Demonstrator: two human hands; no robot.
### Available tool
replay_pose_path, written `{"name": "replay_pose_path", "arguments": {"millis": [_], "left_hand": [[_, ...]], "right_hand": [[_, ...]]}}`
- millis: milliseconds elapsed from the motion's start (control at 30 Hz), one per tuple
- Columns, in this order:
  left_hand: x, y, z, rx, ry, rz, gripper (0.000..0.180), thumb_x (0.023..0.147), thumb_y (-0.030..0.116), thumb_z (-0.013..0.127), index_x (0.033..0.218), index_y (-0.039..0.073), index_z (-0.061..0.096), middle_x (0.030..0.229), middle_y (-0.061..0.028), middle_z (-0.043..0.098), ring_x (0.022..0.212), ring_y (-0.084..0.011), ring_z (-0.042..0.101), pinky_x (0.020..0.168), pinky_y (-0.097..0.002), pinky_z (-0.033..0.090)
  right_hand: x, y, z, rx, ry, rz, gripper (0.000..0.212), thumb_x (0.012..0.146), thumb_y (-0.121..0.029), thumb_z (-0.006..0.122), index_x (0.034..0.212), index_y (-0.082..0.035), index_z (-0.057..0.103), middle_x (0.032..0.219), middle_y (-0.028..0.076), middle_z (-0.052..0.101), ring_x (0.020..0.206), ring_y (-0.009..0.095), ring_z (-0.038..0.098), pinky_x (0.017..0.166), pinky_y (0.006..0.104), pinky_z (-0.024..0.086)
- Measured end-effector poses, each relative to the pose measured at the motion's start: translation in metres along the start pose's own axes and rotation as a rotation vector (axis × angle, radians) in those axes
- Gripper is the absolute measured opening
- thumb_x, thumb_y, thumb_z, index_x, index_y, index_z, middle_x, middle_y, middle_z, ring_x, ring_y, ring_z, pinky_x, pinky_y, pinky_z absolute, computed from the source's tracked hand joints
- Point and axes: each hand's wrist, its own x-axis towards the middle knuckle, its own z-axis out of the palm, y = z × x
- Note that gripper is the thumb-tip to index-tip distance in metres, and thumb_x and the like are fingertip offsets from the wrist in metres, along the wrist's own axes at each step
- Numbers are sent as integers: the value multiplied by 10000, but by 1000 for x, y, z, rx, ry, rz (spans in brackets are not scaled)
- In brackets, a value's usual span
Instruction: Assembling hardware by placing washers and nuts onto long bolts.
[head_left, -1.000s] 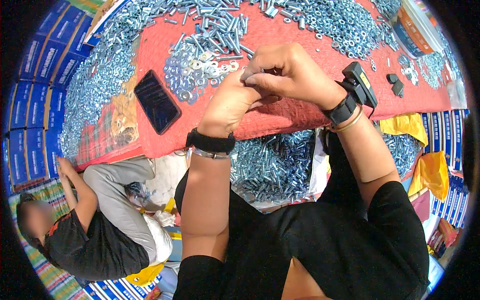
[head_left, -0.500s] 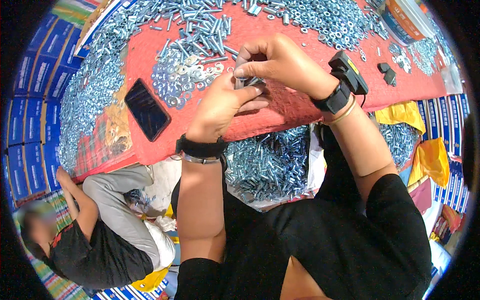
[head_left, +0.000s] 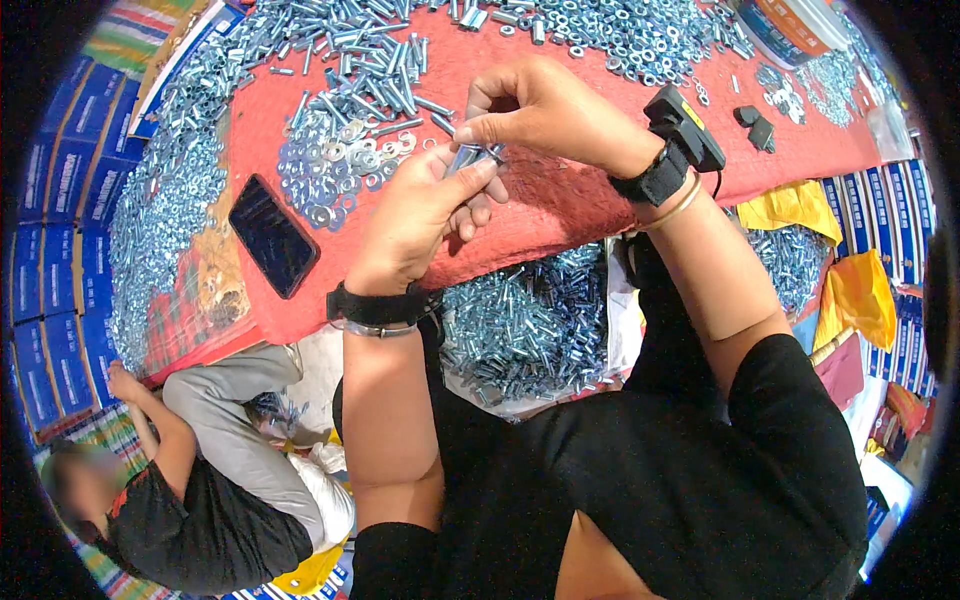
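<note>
My left hand (head_left: 420, 205) is closed around a few silver metal bolts (head_left: 466, 158), their ends showing between thumb and fingers. Just above, my right hand (head_left: 545, 110) pinches with thumb and forefinger at the top of these bolts; whatever small part sits in that pinch is hidden. Both hands hover over the front of the red-covered table (head_left: 560, 200). Beyond my left hand lies a patch of flat washers (head_left: 325, 165), and past it a heap of loose bolts (head_left: 385, 75).
Nuts (head_left: 640, 40) are heaped at the back, near a clear plastic tub (head_left: 790, 30). A black phone (head_left: 273, 236) lies at left. Below the table edge is a container full of bolts (head_left: 525, 325). Another person (head_left: 220, 500) sits at lower left beside stacked blue boxes (head_left: 60, 260).
The whole view has shifted slightly, with the scene sliding left. My left hand's lower fingers have curled in more, and the right fingertips still meet the bolts.
</note>
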Motion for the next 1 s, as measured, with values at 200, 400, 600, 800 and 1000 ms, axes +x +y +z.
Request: {"name": "replay_pose_path", "arguments": {"millis": [200, 400, 600, 800, 1000], "left_hand": [[1, 0, -3, -75, 18, 46, 201, 949, 209, 529, 994, 15, 556, 779, -31, 615, 549, -44, 526, 442, -170, 408], [4, -2, -7, -219, 104, 72, 195, 948, 202, 532, 1016, 19, 522, 821, -52, 625, 559, -59, 537, 445, -179, 425], [4, -3, -4, -140, 101, 61, 210, 953, 184, 521, 1039, -8, 516, 815, -57, 611, 550, -54, 502, 443, -166, 388], [5, -7, -2, -28, 110, 28, 175, 950, 173, 522, 1006, 8, 522, 795, -50, 606, 528, -51, 482, 428, -176, 378], [5, -2, 3, 103, 93, -19, 136, 950, 161, 506, 938, 26, 526, 732, -27, 584, 495, -49, 464, 416, -190, 378]], "right_hand": [[-14, 13, -23, -156, 193, 9, 192, 814, -162, 693, 901, 6, 660, 710, 31, 624, 614, 99, 563, 561, 269, 467], [-35, 38, -22, -517, 56, 5, 216, 684, -213, 727, 847, -74, 701, 790, 108, 677, 734, 291, 648, 670, 384, 509], [-39, 39, -11, -640, 41, -29, 169, 695, -151, 680, 850, -85, 698, 824, 112, 648, 776, 302, 632, 685, 388, 502], [-35, 48, -14, -511, 87, 4, 139, 712, -144, 649, 825, -92, 710, 786, 106, 671, 700, 287, 645, 656, 382, 516], [-26, 26, -16, 200, 42, 98, 169, 774, -118, 692, 884, 10, 683, 753, 25, 668, 704, 61, 602, 649, 234, 505]]}}
